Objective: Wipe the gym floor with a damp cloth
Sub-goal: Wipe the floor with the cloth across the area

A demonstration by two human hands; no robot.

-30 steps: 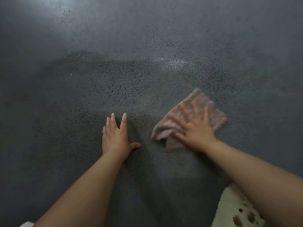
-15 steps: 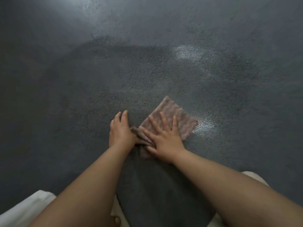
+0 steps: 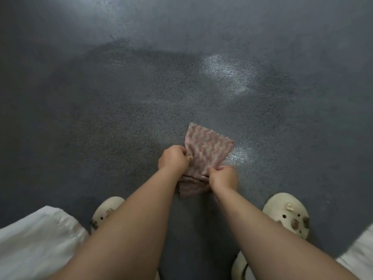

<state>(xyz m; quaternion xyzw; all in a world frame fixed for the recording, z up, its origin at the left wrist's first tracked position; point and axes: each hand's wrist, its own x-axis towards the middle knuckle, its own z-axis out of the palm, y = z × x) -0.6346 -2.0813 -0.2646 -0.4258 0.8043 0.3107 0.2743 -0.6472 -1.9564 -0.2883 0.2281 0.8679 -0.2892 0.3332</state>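
Cloth: a pink-and-white striped cloth lies on the gym floor in front of the person, its far part spread flat, its near part bunched and folded between the two hands.
Left hand: the left hand has its grip curled tight on the cloth's left edge, thumb pinching the fabric.
Right hand: the right hand has its grip closed on the cloth's near right edge, fingers curled round the fabric (the fingertips are partly hidden in the folds).
Floor: dark grey and speckled, with a darker damp patch spreading ahead of the cloth and wet glints just right of the cloth and farther off to the upper right.
Feet: a cream clog stands to the right of the right forearm, another cream clog shows beside the left forearm.
Clothing: white fabric covers the left knee at the lower left.
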